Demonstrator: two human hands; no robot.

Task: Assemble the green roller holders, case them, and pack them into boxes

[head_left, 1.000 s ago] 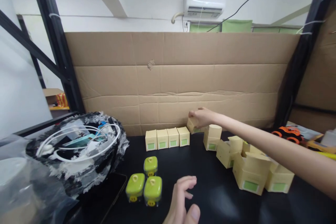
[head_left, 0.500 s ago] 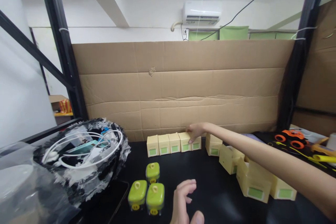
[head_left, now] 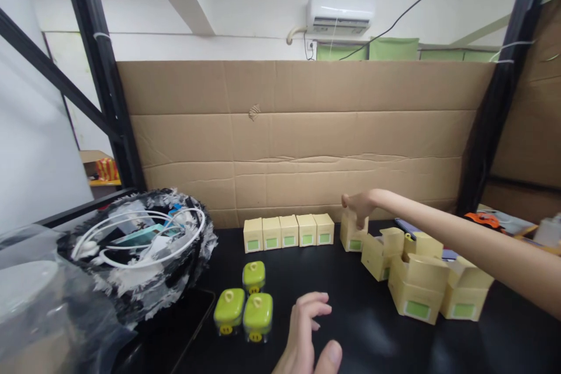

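Observation:
Five closed cream boxes (head_left: 289,231) with green labels stand in a row before the cardboard. To their right, my right hand (head_left: 360,205) reaches down over another cream box (head_left: 352,236), its fingers on the top. Several cream boxes with raised flaps (head_left: 418,286) stand further right, under and in front of my forearm. My left hand (head_left: 309,333) is at the bottom centre, fingers apart, holding nothing. Left of it are three small clear containers with green lids (head_left: 258,311).
A fuzzy black and grey basket (head_left: 144,295) of odds and ends sits at the left, beside a clear plastic bag (head_left: 39,304). A tall cardboard sheet (head_left: 302,140) closes off the back of the black table. An orange toy (head_left: 484,221) lies at the far right.
My right hand has moved right, from the last box in the row to the separate box beside it. My left hand has barely moved. The view has shifted slightly.

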